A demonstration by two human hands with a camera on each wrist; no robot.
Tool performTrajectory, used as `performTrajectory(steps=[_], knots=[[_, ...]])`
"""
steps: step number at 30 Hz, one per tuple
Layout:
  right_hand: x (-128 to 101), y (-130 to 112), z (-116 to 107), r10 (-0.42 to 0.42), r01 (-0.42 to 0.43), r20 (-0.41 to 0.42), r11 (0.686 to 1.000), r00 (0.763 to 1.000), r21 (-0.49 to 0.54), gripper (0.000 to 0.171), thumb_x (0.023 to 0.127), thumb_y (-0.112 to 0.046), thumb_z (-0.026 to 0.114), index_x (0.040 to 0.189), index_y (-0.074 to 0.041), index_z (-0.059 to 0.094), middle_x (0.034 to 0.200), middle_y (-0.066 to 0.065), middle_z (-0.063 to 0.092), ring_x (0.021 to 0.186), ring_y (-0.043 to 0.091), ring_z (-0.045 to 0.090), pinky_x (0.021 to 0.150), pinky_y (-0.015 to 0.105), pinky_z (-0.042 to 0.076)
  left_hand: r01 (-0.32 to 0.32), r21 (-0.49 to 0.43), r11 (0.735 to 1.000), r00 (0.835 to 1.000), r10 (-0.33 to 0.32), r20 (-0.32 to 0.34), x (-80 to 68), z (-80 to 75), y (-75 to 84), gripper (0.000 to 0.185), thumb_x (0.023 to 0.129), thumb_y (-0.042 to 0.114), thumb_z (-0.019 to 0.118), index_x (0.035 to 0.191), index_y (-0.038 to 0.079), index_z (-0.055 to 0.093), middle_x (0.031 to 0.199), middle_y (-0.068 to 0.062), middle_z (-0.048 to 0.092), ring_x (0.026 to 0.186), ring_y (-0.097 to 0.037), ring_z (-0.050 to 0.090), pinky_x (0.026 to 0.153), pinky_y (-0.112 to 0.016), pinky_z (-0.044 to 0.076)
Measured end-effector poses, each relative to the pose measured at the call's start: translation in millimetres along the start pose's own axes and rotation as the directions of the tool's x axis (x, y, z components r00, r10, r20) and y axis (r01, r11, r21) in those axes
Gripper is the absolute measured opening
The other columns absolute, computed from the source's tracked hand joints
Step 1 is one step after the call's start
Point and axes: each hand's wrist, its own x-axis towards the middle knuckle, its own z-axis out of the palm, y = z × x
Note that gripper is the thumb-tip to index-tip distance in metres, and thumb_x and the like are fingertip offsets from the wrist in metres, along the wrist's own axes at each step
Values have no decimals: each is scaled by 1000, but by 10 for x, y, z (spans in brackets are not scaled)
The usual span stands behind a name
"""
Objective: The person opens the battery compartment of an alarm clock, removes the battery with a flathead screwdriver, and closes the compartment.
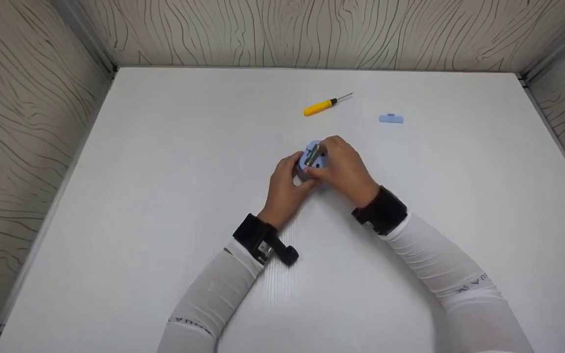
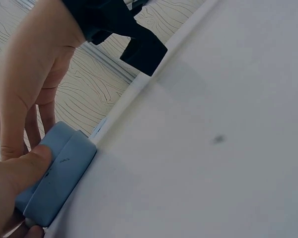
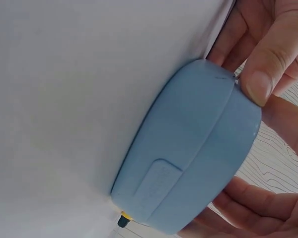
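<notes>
Both arms reach forward from the lower edge of the head view, forearms in white sleeves angled inward so the wrists converge near the middle. Each wrist carries a black strap with a camera mount.

The left hand (image 1: 286,184) lies palm inward, its fingers curled, the thumb (image 2: 27,163) pressed flat against the side of what it holds. The right hand (image 1: 344,169) sits just beside it, knuckles up, arched over from the other side; its fingers (image 3: 268,59) are bent and its thumb tip presses down at the edge. The two hands touch or nearly touch, fingertips meeting, both wrists held low and slightly raised from the counter (image 1: 165,196).
</notes>
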Motion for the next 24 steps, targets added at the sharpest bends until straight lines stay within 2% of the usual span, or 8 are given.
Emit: performTrajectory(steps=[8,15,24], knots=[[-13,28,1,-17,17,-15,1000,1000,13,51,84,-22,84,118,11,64,121,23,63,107,32,62,95,44,53,6,38,999,1000,-6,2,-12,-3,-19,72,88,17,81,148,0,45,145,-16,50,138,-24,47,111,-19,37],[3,12,14,-91,87,-68,995,994,-58,40,87,-18,82,109,10,65,113,23,65,103,32,64,93,42,54,-43,55,998,999,44,-15,-10,-8,-41,73,86,17,82,146,-2,46,143,-19,52,137,-28,49,112,-25,39],[80,-39,-23,-134,130,-17,981,991,-147,38,86,-13,79,109,15,66,107,25,66,94,34,66,84,42,58,-27,57,998,1000,28,-5,-3,-13,-24,73,86,16,82,147,-1,46,143,-18,51,137,-26,48,113,-24,37]])
